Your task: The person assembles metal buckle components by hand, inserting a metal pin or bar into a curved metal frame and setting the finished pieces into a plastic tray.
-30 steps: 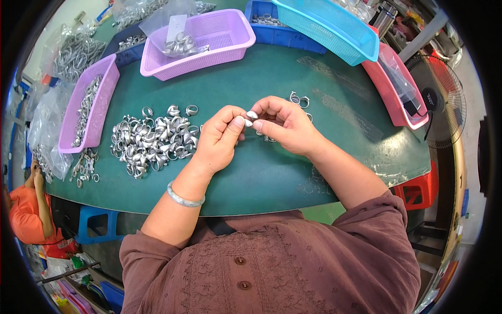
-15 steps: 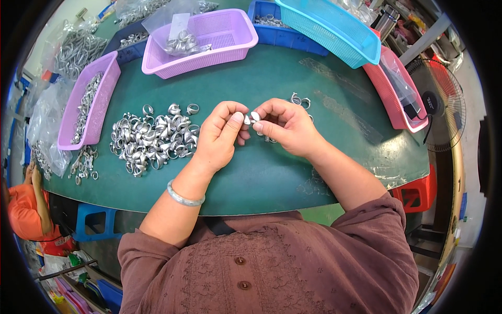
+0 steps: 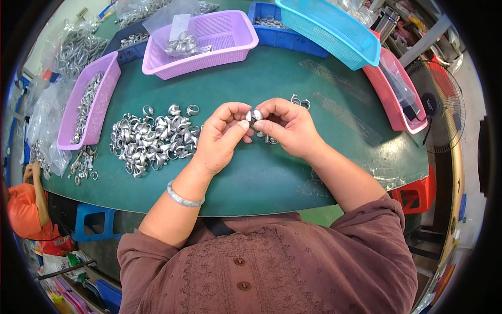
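Note:
Over the green table (image 3: pixel 251 183), my left hand (image 3: pixel 219 138) and my right hand (image 3: pixel 290 130) meet at their fingertips. Between them they pinch a small silver metal ring (image 3: pixel 258 114) with shiny rounded faces; its lower part is hidden by my fingers. Both hands are closed on it with thumb and forefinger. Left of my left hand lies a heaped pile of similar silver rings (image 3: pixel 151 140). A few more rings (image 3: pixel 300 101) lie behind my right hand, partly covered by it.
Purple baskets (image 3: pixel 201 62) stand at the back and left (image 3: pixel 78 145), some holding metal pieces. A turquoise basket (image 3: pixel 334 36) overlaps a blue tray (image 3: pixel 293 42). To the right are a pink basket (image 3: pixel 400 115) and a fan (image 3: pixel 444 104). Another person (image 3: pixel 25 209) sits at far left.
The ring has turned slightly between my fingertips. My left fingers have curled in a little and the left thumb has shifted slightly lower; both hands stay at the same spot.

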Motion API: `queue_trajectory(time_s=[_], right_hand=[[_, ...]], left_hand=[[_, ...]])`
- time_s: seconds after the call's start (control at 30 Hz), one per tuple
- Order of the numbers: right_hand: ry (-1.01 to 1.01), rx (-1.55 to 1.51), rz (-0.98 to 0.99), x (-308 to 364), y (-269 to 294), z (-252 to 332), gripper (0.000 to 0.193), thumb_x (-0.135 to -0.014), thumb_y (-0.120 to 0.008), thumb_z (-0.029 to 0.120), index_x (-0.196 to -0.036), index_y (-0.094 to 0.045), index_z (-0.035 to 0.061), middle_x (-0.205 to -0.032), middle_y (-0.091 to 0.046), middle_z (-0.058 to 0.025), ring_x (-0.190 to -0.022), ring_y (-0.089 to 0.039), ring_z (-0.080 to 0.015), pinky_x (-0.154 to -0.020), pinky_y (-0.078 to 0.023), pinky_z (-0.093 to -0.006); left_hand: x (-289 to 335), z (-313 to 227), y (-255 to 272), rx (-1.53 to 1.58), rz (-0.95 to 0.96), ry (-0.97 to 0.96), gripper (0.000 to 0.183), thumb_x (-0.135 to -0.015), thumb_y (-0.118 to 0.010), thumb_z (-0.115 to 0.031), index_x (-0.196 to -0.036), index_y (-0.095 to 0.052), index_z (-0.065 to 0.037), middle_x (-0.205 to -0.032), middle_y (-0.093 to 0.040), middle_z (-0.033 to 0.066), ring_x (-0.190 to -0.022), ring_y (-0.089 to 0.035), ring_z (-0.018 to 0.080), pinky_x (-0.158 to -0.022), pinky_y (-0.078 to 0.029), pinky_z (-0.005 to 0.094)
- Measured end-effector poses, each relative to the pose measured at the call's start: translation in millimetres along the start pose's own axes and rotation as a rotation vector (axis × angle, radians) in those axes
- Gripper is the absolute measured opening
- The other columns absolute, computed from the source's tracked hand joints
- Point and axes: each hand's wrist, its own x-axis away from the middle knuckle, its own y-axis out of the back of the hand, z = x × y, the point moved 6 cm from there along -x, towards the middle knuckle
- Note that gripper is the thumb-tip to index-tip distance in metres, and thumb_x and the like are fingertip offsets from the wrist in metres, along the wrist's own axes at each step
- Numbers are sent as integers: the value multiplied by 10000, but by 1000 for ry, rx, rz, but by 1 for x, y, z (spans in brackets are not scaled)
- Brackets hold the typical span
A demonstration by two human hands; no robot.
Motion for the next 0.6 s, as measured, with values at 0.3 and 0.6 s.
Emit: queue_trajectory(time_s=[0.3,0.6], right_hand=[[54,2,-17,0,0,3,101,-798,-602,35,-886,-565,1,-810,-604,-34,-730,-558,-73,-654,-455,-219],[23,5,-4,0,2,0,95,-800,-593,12,-886,-557,0,-868,-577,-30,-767,-537,-71,-668,-442,-214]], left_hand=[[0,0,-1,-6,11,-3,213,-859,-449,-42,-1063,-496,0,-898,-560,50,-752,-533,100,-652,-455,236],[0,1,1,-42,3,5,212,-862,-467,-62,-1064,-502,-7,-883,-560,39,-734,-532,91,-635,-448,228]])
